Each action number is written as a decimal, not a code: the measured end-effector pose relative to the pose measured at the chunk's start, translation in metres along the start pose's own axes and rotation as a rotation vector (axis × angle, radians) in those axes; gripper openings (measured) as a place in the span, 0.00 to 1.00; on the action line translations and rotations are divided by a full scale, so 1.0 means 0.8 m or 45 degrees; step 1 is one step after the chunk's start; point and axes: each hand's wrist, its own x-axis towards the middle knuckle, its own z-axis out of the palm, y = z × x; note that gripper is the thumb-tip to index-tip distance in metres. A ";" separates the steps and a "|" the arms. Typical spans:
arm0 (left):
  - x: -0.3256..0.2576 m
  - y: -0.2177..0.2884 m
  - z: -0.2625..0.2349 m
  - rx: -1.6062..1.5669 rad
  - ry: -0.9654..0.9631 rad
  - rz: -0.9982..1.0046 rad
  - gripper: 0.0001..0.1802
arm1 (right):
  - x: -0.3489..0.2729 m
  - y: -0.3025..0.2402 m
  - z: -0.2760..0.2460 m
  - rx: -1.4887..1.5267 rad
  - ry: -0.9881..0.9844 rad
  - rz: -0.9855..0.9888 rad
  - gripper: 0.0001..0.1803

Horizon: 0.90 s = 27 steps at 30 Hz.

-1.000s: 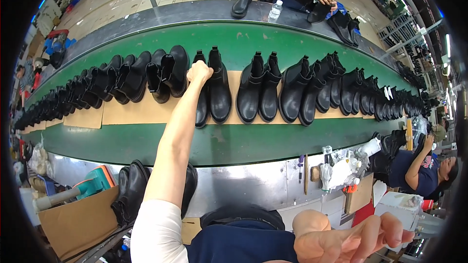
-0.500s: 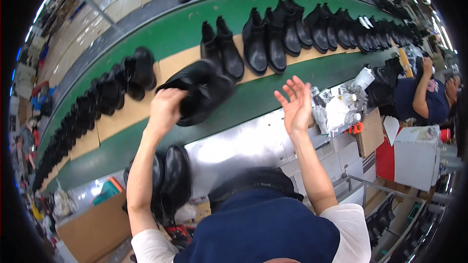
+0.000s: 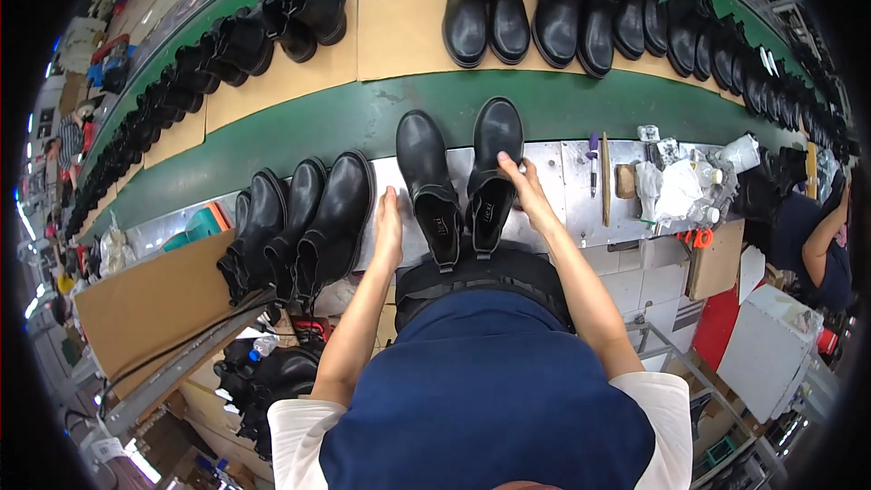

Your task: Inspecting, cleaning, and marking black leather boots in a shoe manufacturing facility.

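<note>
Two black ankle boots lie side by side in front of me on the metal ledge, toes pointing away and openings toward my waist: a left boot (image 3: 424, 150) and a right boot (image 3: 498, 136). My right hand (image 3: 531, 192) holds the right boot, its thumb on the upper and its fingers along the outer side. Fingers straight and holding nothing, my left hand (image 3: 388, 229) is open, just left of the left boot and apart from it. Closest to that hand on its other side are more black boots (image 3: 341, 204), resting on the ledge.
Boots stand in rows on brown cardboard (image 3: 404, 32) along the green bench (image 3: 363, 104). On the ledge's right are a marker (image 3: 593, 168), bottles (image 3: 708, 211) and crumpled plastic (image 3: 679, 186). A cardboard panel (image 3: 150, 299) borders the left. A co-worker (image 3: 807, 245) is at far right.
The black boots that hung blurred from my left hand now rest on the metal ledge. My left hand has let go; my right hand has come down onto one boot. The view has shifted.
</note>
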 end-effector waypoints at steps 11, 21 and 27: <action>-0.045 0.117 0.012 -0.125 -0.703 0.324 0.47 | -0.025 -0.035 -0.042 0.790 -0.548 0.323 0.35; 0.009 0.073 0.045 -0.689 -0.817 -0.400 0.37 | -0.023 -0.070 -0.042 0.441 -0.305 -0.303 0.47; 0.038 0.049 0.047 -1.171 -1.268 -0.358 0.33 | -0.040 -0.122 -0.010 0.145 -0.041 -0.731 0.38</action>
